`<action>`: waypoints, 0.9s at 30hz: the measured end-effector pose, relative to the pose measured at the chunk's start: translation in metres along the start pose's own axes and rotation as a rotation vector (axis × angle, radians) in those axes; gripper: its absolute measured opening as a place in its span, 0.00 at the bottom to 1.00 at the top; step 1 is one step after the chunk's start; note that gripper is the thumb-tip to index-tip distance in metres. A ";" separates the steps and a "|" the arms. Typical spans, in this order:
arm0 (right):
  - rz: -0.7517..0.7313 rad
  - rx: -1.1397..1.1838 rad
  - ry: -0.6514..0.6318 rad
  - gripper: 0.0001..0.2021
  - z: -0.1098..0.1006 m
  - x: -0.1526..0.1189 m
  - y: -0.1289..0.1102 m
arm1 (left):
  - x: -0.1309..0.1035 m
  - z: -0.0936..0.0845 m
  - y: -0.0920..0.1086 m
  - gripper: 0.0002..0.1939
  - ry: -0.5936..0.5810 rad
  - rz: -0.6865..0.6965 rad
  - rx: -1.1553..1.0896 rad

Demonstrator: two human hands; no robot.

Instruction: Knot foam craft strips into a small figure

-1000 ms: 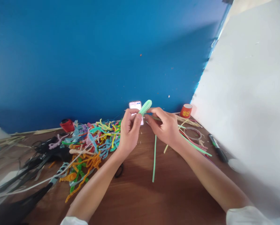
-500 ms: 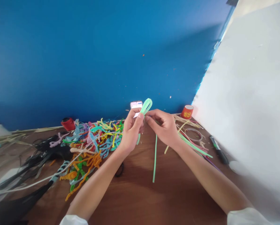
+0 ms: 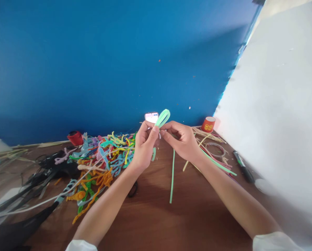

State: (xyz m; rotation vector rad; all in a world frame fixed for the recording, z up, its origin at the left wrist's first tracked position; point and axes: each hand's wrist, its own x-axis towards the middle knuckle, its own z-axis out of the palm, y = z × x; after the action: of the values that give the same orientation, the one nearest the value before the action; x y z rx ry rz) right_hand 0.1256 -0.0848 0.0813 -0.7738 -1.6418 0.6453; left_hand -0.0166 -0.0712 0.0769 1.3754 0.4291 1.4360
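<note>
My left hand (image 3: 145, 144) is closed around a bundle of light green pipe cleaners (image 3: 163, 118), bent into loops that stick up above the thumb. Its lower ends show below the fingers. Close beside it, my right hand (image 3: 180, 139) pinches at the base of the loops with thumb and index finger; what lies between those fingertips is too small to make out. One straight light green pipe cleaner (image 3: 172, 177) lies on the table below the right hand. A phone (image 3: 151, 116) with a lit screen stands behind the hands, partly covered by them.
A heap of coloured pipe cleaners (image 3: 103, 157) spreads to the left, near black cables and a white cord. On the right are more stems, a clear ring (image 3: 215, 150), a red paper cup (image 3: 208, 124) and a black marker (image 3: 243, 166). The blue wall (image 3: 106, 62) borders the table.
Both hands keep almost the same place. The green loops have tilted slightly to the right, and the right fingers have shifted a little at their base.
</note>
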 end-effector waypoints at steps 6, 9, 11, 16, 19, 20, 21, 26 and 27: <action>-0.007 -0.047 -0.015 0.09 -0.007 0.000 -0.006 | -0.003 0.007 0.008 0.16 0.028 -0.114 -0.105; -0.010 -0.102 -0.032 0.06 -0.010 -0.001 -0.008 | -0.003 0.008 0.009 0.16 0.039 -0.161 -0.110; -0.010 -0.136 -0.030 0.05 -0.010 -0.002 -0.007 | -0.002 0.008 0.008 0.17 0.052 -0.157 -0.068; -0.063 -0.218 -0.002 0.03 -0.008 -0.002 -0.003 | 0.002 0.006 0.007 0.17 0.051 -0.163 0.039; -0.087 -0.259 -0.002 0.03 -0.009 -0.001 -0.003 | 0.004 0.003 0.008 0.15 0.024 -0.205 0.038; -0.089 -0.271 -0.007 0.03 -0.010 -0.001 -0.004 | 0.004 0.003 0.008 0.15 0.016 -0.218 0.031; -0.091 -0.284 -0.010 0.03 -0.010 -0.001 -0.004 | 0.005 0.002 0.009 0.16 0.009 -0.230 0.020; -0.101 -0.377 -0.009 0.04 -0.013 -0.002 -0.004 | 0.006 -0.001 0.009 0.21 -0.015 -0.308 -0.049; -0.109 -0.411 -0.009 0.05 -0.014 -0.002 -0.004 | 0.007 -0.002 0.009 0.21 -0.024 -0.331 -0.058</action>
State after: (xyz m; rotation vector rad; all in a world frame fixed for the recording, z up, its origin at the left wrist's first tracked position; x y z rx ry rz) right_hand 0.1385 -0.0891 0.0854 -0.9656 -1.8370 0.2342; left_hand -0.0211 -0.0683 0.0872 1.2094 0.5675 1.1505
